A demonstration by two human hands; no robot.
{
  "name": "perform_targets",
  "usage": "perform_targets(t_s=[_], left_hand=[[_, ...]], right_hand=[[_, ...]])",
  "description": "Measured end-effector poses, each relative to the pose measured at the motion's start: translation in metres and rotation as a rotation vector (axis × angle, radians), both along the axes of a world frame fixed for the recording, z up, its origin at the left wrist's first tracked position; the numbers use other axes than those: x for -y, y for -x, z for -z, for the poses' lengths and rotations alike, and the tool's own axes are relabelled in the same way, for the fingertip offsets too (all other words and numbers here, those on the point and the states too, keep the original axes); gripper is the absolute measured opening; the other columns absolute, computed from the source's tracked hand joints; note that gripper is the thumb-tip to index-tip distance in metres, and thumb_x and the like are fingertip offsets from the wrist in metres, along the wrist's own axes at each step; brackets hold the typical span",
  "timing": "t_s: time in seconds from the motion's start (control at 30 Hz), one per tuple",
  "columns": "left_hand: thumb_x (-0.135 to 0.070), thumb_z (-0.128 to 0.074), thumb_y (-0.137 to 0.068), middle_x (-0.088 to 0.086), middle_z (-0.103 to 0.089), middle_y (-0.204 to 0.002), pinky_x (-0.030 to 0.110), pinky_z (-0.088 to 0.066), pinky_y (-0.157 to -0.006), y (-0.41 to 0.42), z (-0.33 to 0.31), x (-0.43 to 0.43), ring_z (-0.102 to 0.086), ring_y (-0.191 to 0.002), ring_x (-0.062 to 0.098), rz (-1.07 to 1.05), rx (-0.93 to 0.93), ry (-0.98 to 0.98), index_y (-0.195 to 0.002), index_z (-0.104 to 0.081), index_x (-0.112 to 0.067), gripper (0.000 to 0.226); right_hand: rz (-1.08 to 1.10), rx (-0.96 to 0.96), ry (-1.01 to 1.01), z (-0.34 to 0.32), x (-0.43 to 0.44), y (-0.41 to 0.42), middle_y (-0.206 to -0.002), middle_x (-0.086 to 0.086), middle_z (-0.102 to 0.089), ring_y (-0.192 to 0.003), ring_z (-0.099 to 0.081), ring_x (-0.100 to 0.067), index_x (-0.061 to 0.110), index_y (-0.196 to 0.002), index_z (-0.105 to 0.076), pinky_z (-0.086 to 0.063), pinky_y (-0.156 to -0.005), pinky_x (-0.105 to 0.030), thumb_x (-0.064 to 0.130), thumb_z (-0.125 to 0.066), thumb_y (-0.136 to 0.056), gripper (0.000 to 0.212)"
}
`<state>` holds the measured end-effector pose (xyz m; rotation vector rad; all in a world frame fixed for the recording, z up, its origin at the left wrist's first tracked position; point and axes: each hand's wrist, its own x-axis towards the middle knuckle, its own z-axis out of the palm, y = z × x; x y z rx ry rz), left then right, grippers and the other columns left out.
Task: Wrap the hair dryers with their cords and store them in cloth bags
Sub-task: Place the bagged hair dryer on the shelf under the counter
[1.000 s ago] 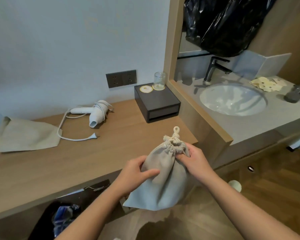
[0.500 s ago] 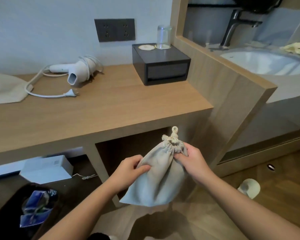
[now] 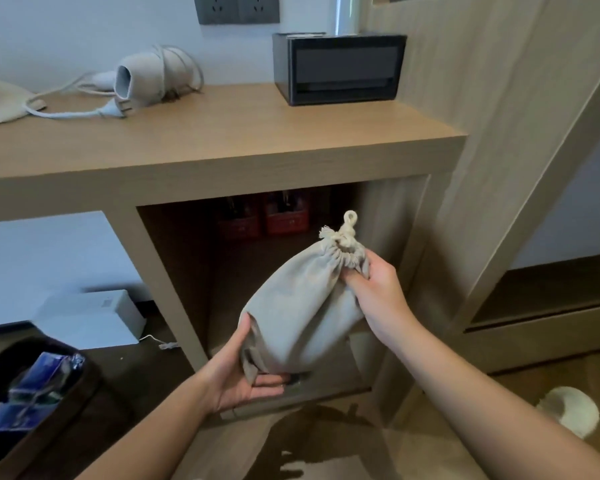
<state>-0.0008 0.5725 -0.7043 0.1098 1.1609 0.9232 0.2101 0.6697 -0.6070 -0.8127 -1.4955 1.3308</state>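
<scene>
Full bag (image 3: 302, 299) was held in mid-air by both hands at the mouth of the cubby (image 3: 194, 271) under the table (image 3: 239, 133). Could not tell whether its bottom had passed the cubby's front edge. Left hand (image 3: 238, 372) was palm up under the bag's bottom, with the fingers fairly straight beneath it and the thumb up its left side, cradling rather than gripping. Right hand (image 3: 374, 289) pinched the gathered neck just below the knotted drawstring, fingers curled round the cloth. The bag's long axis ran tilted, bottom near and low left, neck far and high right, so the neck end pointed into the cubby. The cubby lay straight beyond the hands, with no sideways offset. The left hand was nearer the cubby floor and the right hand nearer its right wall. Contents were hidden, but the bulge suggested a dryer inside. Red boxes (image 3: 264, 216) stood at the cubby's back, well apart from the bag, so there looked to be room in front of them. Judged the next move as a short push forward and a set-down. The second hair dryer (image 3: 146, 77) lay far left on the table, cord (image 3: 184, 60) partly round it and plug (image 3: 118, 107) loose, beside an empty bag (image 3: 0, 102), not yet bagged.
</scene>
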Motion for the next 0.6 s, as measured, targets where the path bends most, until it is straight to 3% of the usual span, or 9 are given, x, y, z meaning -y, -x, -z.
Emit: perform_targets(t_s=[0.07, 0.13, 0.2, 0.3, 0.47, 0.6], left_hand=[[-0.064, -0.067, -0.066, 0.033, -0.042, -0.139, 0.059, -0.055, -0.080, -0.007, 0.013, -0.006, -0.060, -0.105, 0.053, -0.119, 0.009, -0.014, -0.146, -0.024, -0.034, 0.096], [-0.054, -0.078, -0.060, 0.031, -0.032, -0.146, 0.059, -0.056, -0.074, -0.010, 0.021, -0.013, -0.061, -0.103, 0.055, -0.215, 0.011, -0.048, -0.148, -0.021, -0.039, 0.106], [-0.049, -0.077, -0.066, 0.029, -0.035, -0.144, 0.058, -0.056, -0.073, -0.014, 0.019, -0.022, -0.063, -0.102, 0.051, -0.259, 0.013, -0.128, -0.144, -0.026, -0.039, 0.094], [-0.045, -0.070, -0.073, 0.017, -0.038, -0.142, 0.046, -0.061, -0.069, -0.018, 0.008, -0.035, -0.060, -0.111, 0.045, -0.287, -0.016, -0.298, -0.135, -0.042, -0.036, 0.068], [-0.044, -0.066, -0.082, 0.008, -0.052, -0.136, 0.045, -0.056, -0.086, -0.010, 0.024, -0.052, -0.054, -0.121, 0.031, -0.293, -0.184, -0.407, -0.126, -0.055, -0.033, 0.046], [-0.030, -0.056, -0.095, 0.008, -0.063, -0.120, 0.035, -0.058, -0.069, -0.011, 0.040, -0.064, -0.063, -0.106, 0.028, -0.335, -0.234, -0.423, -0.126, -0.057, -0.024, 0.032]], right_hand=[[0.009, 0.041, -0.020, 0.009, 0.000, -0.002, -0.100, 0.006, -0.075, -0.100, -0.067, -0.007, 0.033, -0.097, -0.070, -0.051, -0.087, -0.027, 0.004, -0.060, -0.091, 0.031], [0.011, 0.060, -0.059, 0.010, -0.001, -0.006, -0.098, 0.006, -0.074, -0.098, -0.067, -0.005, 0.031, -0.097, -0.069, -0.051, -0.084, -0.022, 0.002, -0.060, -0.090, 0.032], [0.007, 0.033, -0.093, 0.007, -0.005, -0.011, -0.096, 0.008, -0.074, -0.096, -0.068, -0.004, 0.029, -0.097, -0.068, -0.052, -0.082, -0.018, -0.001, -0.058, -0.091, 0.032], [0.012, 0.026, -0.131, 0.009, -0.012, -0.021, -0.092, 0.011, -0.074, -0.094, -0.067, -0.001, 0.025, -0.097, -0.068, -0.051, -0.081, -0.015, -0.005, -0.057, -0.090, 0.033], [-0.045, 0.177, -0.112, 0.044, -0.019, -0.023, -0.103, 0.013, -0.072, -0.103, -0.064, 0.001, 0.026, -0.108, -0.067, -0.049, -0.087, -0.015, -0.004, -0.056, -0.091, 0.036], [-0.060, 0.270, -0.099, 0.071, -0.029, -0.023, -0.103, 0.010, -0.073, -0.100, -0.065, -0.004, 0.027, -0.102, -0.069, -0.051, -0.088, -0.022, -0.003, -0.057, -0.090, 0.035]])
